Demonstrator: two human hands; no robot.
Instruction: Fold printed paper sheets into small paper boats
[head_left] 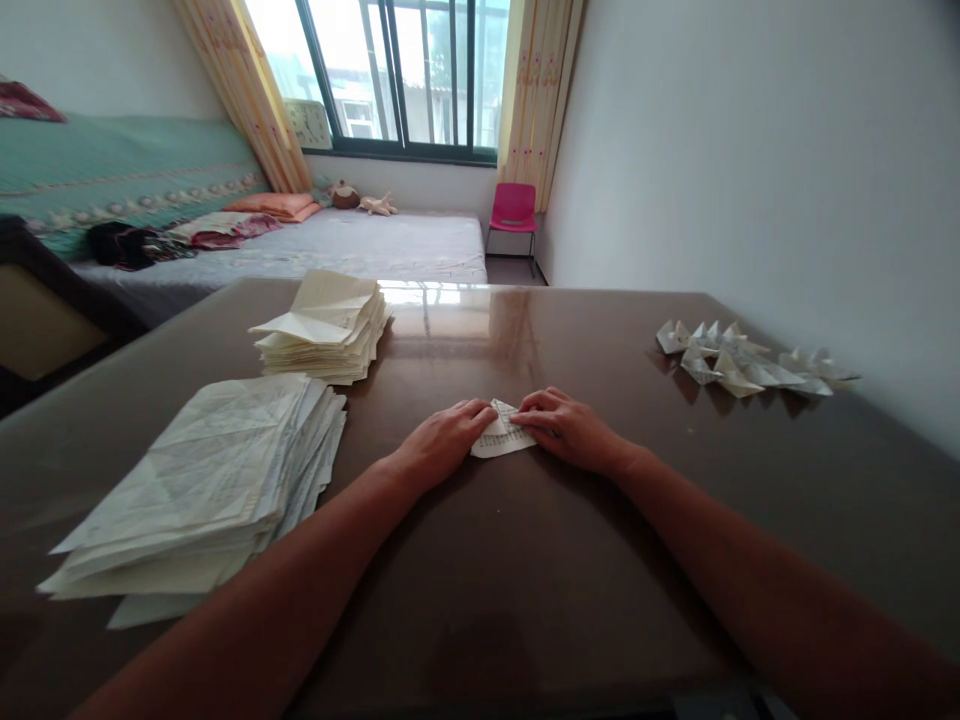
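A small sheet of folded paper (504, 440) with printed or written marks lies on the brown table, between my two hands. Its top comes to a point and its lower edge shows as a pale strip. The fingers of my left hand (448, 437) grip its left side. On the right side, my right hand (568, 430) holds it with thumb and fingers close together. The fingers hide both side corners of the paper.
Left of my arms lie a large stack of creased paper (217, 450) and a smaller cream stack (330, 320) behind it. Several folded paper boats (739, 365) sit at the right on the glossy table (540, 580). Beyond are a bed (390, 245) and a pink chair (514, 208).
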